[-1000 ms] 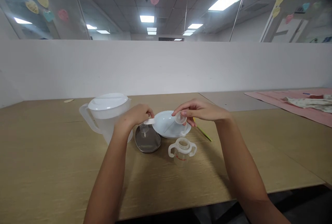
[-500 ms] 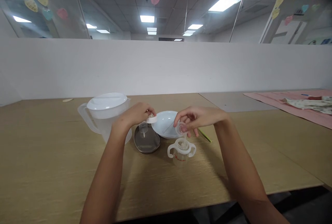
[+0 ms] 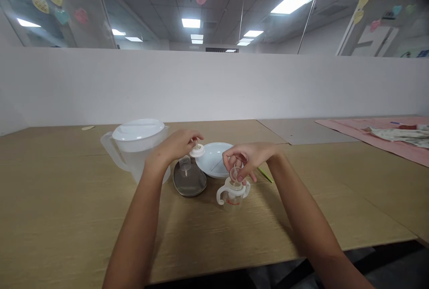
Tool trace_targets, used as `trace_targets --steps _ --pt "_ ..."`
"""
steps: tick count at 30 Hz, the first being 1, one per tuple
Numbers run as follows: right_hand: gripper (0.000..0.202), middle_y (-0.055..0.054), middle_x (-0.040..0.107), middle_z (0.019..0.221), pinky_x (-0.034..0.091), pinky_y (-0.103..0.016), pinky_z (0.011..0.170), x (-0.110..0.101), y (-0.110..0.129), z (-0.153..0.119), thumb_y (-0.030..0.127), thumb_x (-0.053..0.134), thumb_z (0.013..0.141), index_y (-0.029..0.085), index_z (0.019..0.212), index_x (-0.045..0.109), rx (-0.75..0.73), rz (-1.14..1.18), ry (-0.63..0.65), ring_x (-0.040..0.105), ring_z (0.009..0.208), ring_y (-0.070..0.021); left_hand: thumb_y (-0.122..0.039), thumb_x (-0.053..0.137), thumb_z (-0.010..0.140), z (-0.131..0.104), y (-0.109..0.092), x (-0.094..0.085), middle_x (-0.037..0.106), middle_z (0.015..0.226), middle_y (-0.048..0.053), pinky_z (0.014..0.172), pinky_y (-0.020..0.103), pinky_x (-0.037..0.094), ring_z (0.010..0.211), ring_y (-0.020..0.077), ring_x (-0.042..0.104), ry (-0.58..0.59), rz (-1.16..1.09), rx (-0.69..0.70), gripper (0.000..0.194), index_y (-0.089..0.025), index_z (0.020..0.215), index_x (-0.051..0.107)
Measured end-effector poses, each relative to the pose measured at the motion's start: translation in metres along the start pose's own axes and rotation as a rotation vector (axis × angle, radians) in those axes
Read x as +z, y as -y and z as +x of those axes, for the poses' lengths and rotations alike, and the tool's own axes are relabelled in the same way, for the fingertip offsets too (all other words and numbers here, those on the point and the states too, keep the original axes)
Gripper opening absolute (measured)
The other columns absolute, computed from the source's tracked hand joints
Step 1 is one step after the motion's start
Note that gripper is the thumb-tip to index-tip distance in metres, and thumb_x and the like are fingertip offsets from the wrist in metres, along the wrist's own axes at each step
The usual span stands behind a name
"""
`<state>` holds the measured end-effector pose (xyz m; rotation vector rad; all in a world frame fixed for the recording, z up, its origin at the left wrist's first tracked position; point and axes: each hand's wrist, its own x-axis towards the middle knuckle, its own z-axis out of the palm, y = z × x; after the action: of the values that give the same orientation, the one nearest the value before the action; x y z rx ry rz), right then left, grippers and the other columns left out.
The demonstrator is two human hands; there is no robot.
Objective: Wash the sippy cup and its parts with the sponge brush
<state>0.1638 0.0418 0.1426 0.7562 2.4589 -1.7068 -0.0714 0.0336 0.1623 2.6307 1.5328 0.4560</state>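
Note:
Above the dark grey tray (image 3: 189, 187), my left hand (image 3: 182, 142) pinches a baby bottle nipple with a white collar (image 3: 197, 150). A small clear cap (image 3: 185, 163) rests on that tray. My right hand (image 3: 246, 159) is closed on a small clear round piece (image 3: 235, 173), held right over the mouth of a clear baby bottle (image 3: 232, 200). Whether the piece touches the rim, I cannot tell. The bottle stands upright, with red print and a white two-handled ring (image 3: 221, 192) around its neck. My right fingers partly hide the bottle's top and the right handle.
A translucent lidded pitcher (image 3: 137, 152) stands left of my left hand. Behind the bottle lies a white plate (image 3: 211, 159) with a thin stick on it. A green stick (image 3: 264, 174) lies to the right. Pink cloth (image 3: 351, 130) covers the far right table.
My right hand has lowered the clear round piece to the bottle's mouth. In my left hand, the nipple and its collar have tilted a little and shifted slightly.

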Motion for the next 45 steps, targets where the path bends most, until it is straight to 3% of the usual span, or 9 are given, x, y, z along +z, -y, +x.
trace_targets --steps 7,13,17,20,26,30,35,39,45 --pt "0.033 -0.007 0.064 0.091 0.049 -0.016 0.043 -0.006 -0.007 0.003 0.039 0.068 0.067 0.013 0.083 0.055 0.083 -0.178 -0.206 0.063 0.066 -0.0134 -0.017 0.036 0.083 -0.005 -0.009 -0.004 0.060 0.111 0.006 0.082 0.025 0.041 0.098 0.0173 0.055 -0.054 0.010 -0.005 0.038 -0.016 0.116 0.054" --pt "0.064 -0.011 0.054 0.115 0.048 -0.016 0.043 0.005 -0.002 0.025 0.039 0.069 0.068 0.020 0.124 0.042 -0.158 -0.133 -0.769 0.059 0.071 -0.0117 -0.028 0.036 0.086 -0.007 -0.030 -0.005 0.062 0.099 0.007 0.079 0.028 0.041 0.092 0.0195 0.055 -0.103 0.014 0.072 0.030 -0.016 0.096 0.062" --pt "0.044 -0.006 0.056 0.100 0.048 -0.018 0.046 0.012 -0.003 0.049 0.030 0.063 0.071 0.018 0.110 0.050 -0.325 -0.097 -0.769 0.056 0.077 -0.0132 -0.028 0.034 0.087 -0.001 -0.043 0.005 0.059 0.095 0.006 0.073 0.027 0.041 0.084 0.0173 0.055 -0.144 0.012 0.187 0.029 -0.017 0.094 0.060" --pt "0.031 -0.002 0.056 0.088 0.050 -0.023 0.061 0.011 -0.007 0.059 0.021 0.059 0.068 0.015 0.098 0.053 -0.421 -0.143 -0.879 0.054 0.079 -0.0131 -0.029 0.032 0.089 0.007 -0.041 0.015 0.060 0.091 0.006 0.072 0.027 0.040 0.081 0.0168 0.055 -0.217 0.030 0.204 0.028 -0.016 0.092 0.057" --pt "0.063 -0.007 0.051 0.117 0.038 -0.032 0.092 0.014 -0.007 0.061 0.022 0.056 0.070 0.017 0.129 0.036 -0.506 -0.311 -1.106 0.048 0.105 -0.0186 -0.035 0.036 0.088 0.016 -0.019 0.019 0.063 0.082 0.002 0.070 0.022 0.041 0.075 0.0126 0.056 -0.356 -0.274 0.189 0.027 -0.017 0.087 0.056" --pt "0.072 -0.008 0.051 0.117 0.040 -0.030 0.089 0.019 -0.004 0.066 0.025 0.054 0.072 0.017 0.137 0.023 -0.536 -0.356 -1.175 0.051 0.102 -0.0184 -0.040 0.037 0.087 0.014 -0.016 0.015 0.063 0.081 0.002 0.070 0.020 0.043 0.076 0.0122 0.057 -0.378 -0.482 0.168 0.031 -0.015 0.088 0.056" --pt "0.043 -0.007 0.059 0.099 0.041 -0.027 0.076 0.014 -0.013 0.070 0.026 0.052 0.070 0.017 0.112 0.047 -0.418 -0.534 -1.383 0.055 0.087 -0.0185 -0.030 0.040 0.088 0.008 -0.040 0.012 0.064 0.089 0.002 0.070 0.023 0.040 0.080 0.0148 0.057 -0.351 -0.086 0.188 0.023 -0.017 0.087 0.058" --pt "0.012 -0.006 0.060 0.077 0.036 -0.024 0.063 0.004 -0.022 0.065 0.026 0.049 0.068 0.018 0.075 0.052 -0.196 -0.756 -1.380 0.054 0.072 -0.0184 -0.028 0.037 0.090 0.007 -0.059 0.018 0.064 0.093 0.005 0.069 0.027 0.040 0.086 0.0201 0.058 -0.271 0.177 0.145 0.022 -0.016 0.092 0.056" --pt "0.017 -0.005 0.062 0.076 0.031 -0.023 0.059 -0.003 -0.010 0.042 0.032 0.047 0.075 0.017 0.077 0.055 -0.070 -0.728 -1.191 0.053 0.067 -0.0164 -0.027 0.035 0.090 0.005 -0.057 0.013 0.064 0.104 0.004 0.075 0.028 0.042 0.093 0.0206 0.059 -0.221 0.066 0.114 0.028 -0.021 0.114 0.049"
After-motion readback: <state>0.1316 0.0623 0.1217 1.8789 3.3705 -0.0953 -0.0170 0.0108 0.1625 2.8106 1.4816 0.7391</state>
